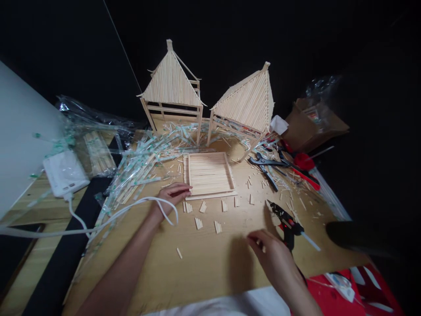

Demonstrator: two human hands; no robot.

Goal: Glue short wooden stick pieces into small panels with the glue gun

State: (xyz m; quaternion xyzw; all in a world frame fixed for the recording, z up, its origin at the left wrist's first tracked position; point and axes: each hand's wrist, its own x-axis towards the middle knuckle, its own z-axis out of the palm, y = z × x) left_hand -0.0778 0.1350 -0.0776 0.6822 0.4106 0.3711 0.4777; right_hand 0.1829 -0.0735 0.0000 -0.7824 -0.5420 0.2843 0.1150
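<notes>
A flat square panel of glued wooden sticks [209, 174] lies on the wooden board [204, 263]. My left hand [173, 196] rests on the board with its fingertips touching the panel's near left corner. My right hand [271, 253] hovers low over the board at the near right, fingers loosely curled, holding nothing that I can see. A black and red glue gun [285, 221] lies just right of it. Small bundles of short cut sticks [208, 216] lie between my hands.
Two stick-built model houses [171, 90] [247, 103] stand at the back. Plastic stick wrappers [141, 164] pile at the left. Black pliers [265, 166] and a red-handled tool [304, 169] lie at the right. A white power adapter [64, 173] with cable sits far left.
</notes>
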